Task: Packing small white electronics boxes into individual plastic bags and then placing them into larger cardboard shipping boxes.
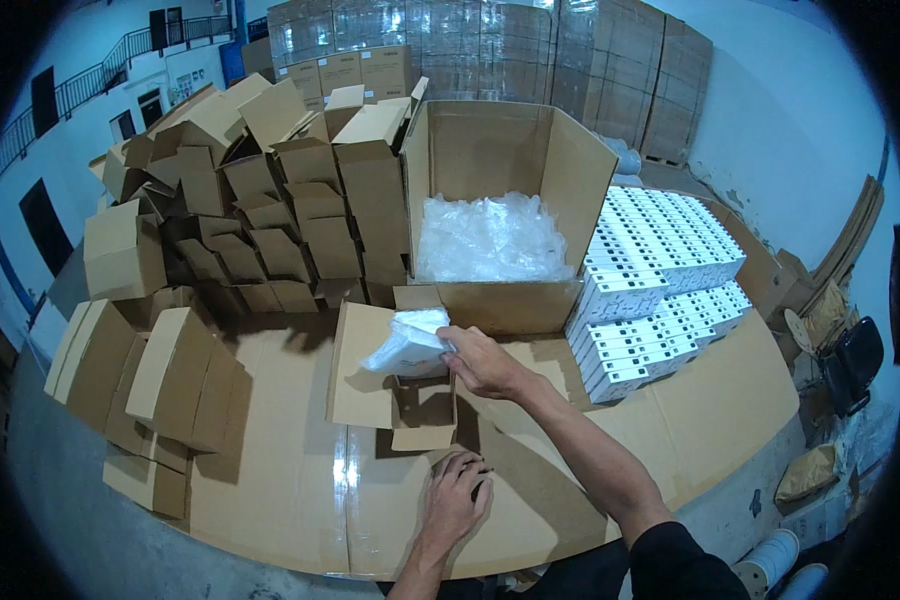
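Note:
A white box in a clear plastic bubble wrap bag [410, 345] is gripped at its right end by my right hand [485, 362]. It is held tilted over a small open cardboard carton [425, 408], whose flaps are spread out. My left hand [457, 492] rests on the cardboard-covered table just in front of that carton, fingers loosely bent and thumb apart, with nothing visible in it. Behind the carton stands a large open box [500, 305] with a pile of clear plastic bags [495, 238] inside.
Stacked open cartons [300, 225] fill the back left of the table [270, 480]. Several closed cartons [175, 375] stand at the left edge. Rows of small white boxes [650, 290] are piled on the right. A black chair [857, 360] is beyond the table's right side.

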